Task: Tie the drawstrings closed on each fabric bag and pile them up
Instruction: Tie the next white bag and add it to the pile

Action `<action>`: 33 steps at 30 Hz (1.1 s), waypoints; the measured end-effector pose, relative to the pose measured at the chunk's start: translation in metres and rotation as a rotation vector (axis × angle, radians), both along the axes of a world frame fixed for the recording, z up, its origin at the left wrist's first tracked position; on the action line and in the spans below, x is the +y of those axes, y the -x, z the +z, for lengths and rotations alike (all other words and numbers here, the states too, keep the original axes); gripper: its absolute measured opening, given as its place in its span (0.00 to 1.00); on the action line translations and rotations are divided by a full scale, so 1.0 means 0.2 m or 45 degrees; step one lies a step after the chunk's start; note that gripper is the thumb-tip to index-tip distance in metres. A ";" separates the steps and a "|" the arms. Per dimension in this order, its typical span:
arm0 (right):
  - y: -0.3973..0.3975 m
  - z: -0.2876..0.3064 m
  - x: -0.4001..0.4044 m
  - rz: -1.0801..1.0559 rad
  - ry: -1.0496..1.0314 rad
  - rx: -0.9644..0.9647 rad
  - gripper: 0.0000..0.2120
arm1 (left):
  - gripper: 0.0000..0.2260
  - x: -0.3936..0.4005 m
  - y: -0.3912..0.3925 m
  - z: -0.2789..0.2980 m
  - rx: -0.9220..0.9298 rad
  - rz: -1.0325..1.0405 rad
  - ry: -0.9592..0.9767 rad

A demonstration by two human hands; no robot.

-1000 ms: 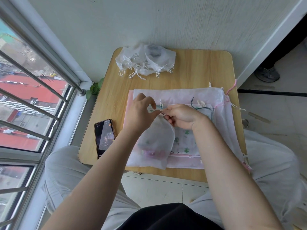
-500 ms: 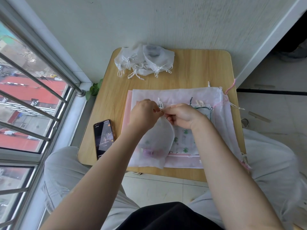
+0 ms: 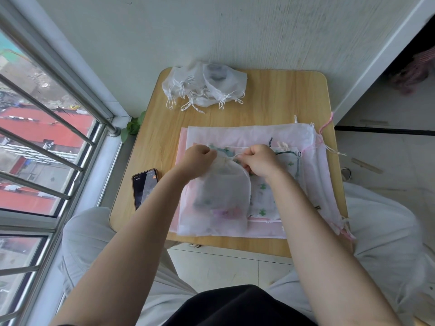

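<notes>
Two hands work at the gathered neck of a small sheer white drawstring bag (image 3: 223, 187). The left hand (image 3: 196, 161) is curled into a fist at the left of the neck, with its fingers closed on the fabric or cord there; which of the two it grips cannot be told. The right hand (image 3: 260, 161) is likewise curled, just right of the neck, pinching the white drawstring (image 3: 235, 156), which runs as a short taut span between the two fists. Below the grip the bag's body hangs toward the person, rounded at its shoulders, with faint green and pink shapes showing through the cloth.

Beneath the grip lies a flat stack of larger bags (image 3: 266, 137), pale pink and white, one of them printed with small green motifs (image 3: 262, 196) just right of the held bag. Loose cord ends, white and pink, trail from the stack's far right corner, well right of the right hand.

Beyond the grip, at the table's far left corner, sits a pile of tied white bags (image 3: 204, 87), their white cords knotted and trailing toward the person. Left of the left forearm a smartphone (image 3: 144, 188) lies face up, screen lit, near the edge of the wooden table (image 3: 282, 100). The person's light grey trouser legs flank the near edge of the table. Farther left, a barred window (image 3: 47, 137) overlooks red roofs.
</notes>
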State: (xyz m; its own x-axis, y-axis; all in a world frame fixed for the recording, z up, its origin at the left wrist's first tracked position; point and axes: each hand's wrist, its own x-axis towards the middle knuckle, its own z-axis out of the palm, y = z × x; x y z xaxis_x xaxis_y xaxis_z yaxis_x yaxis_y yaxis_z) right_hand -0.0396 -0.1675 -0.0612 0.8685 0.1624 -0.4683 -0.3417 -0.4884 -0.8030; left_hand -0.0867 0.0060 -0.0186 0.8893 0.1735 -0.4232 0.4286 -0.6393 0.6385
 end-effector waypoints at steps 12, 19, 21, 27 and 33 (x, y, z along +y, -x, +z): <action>-0.01 0.02 0.01 0.025 0.367 -0.337 0.09 | 0.18 0.08 0.03 -0.06 -0.017 -0.128 -0.193; -0.10 0.11 0.01 0.130 0.121 -0.321 0.05 | 0.15 0.06 -0.04 0.02 -0.041 -0.284 -0.167; -0.11 0.16 0.04 0.151 0.084 -0.334 0.05 | 0.19 0.04 -0.09 0.03 0.043 -0.439 -0.307; -0.18 0.31 -0.01 0.659 0.405 0.176 0.17 | 0.13 0.07 -0.25 0.02 -0.063 -0.468 -0.425; -0.42 0.40 0.12 0.385 0.614 -0.145 0.10 | 0.11 0.10 -0.40 0.06 -0.374 0.056 -0.261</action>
State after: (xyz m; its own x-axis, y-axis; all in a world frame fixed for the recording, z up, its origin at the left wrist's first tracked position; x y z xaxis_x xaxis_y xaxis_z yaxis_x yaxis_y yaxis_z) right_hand 0.0437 -0.1437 0.0184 0.8660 0.2024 -0.4573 -0.0547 -0.8707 -0.4888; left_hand -0.0063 0.0258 -0.0069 0.9576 0.2691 -0.1029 0.2757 -0.7520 0.5987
